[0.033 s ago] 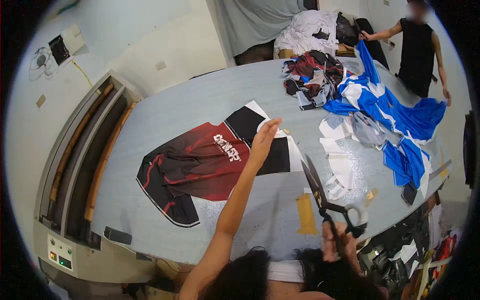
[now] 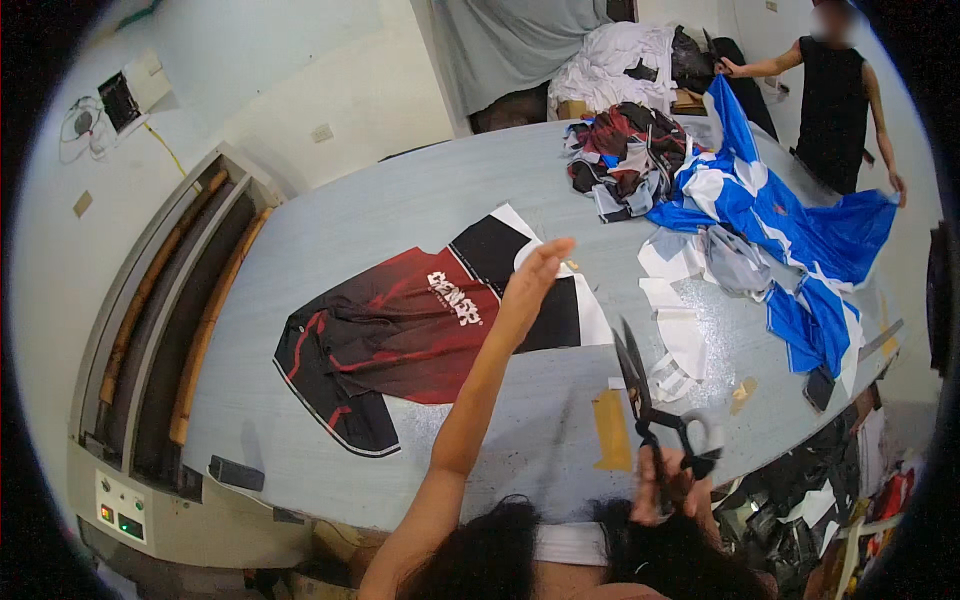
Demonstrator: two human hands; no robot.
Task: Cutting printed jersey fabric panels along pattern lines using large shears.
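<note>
My right hand (image 2: 662,488) is grasping the scissors (image 2: 650,415) at one o'clock. My left hand (image 2: 537,280), fingers extended and gripping nothing, is by the jersey (image 2: 405,322), which lies on the table (image 2: 335,220) at eleven o'clock.

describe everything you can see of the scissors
The scissors are large, with long, dark, metallic-looking blades tapering to points and black looped handles. The blades look slightly parted. The right-hand grip holds them by the handles, hiding part of these; one loop shows. The tips point away from the person and a little left, over the near right part of the table, just right of a yellow strip. Whether they touch the table is unclear.
</note>
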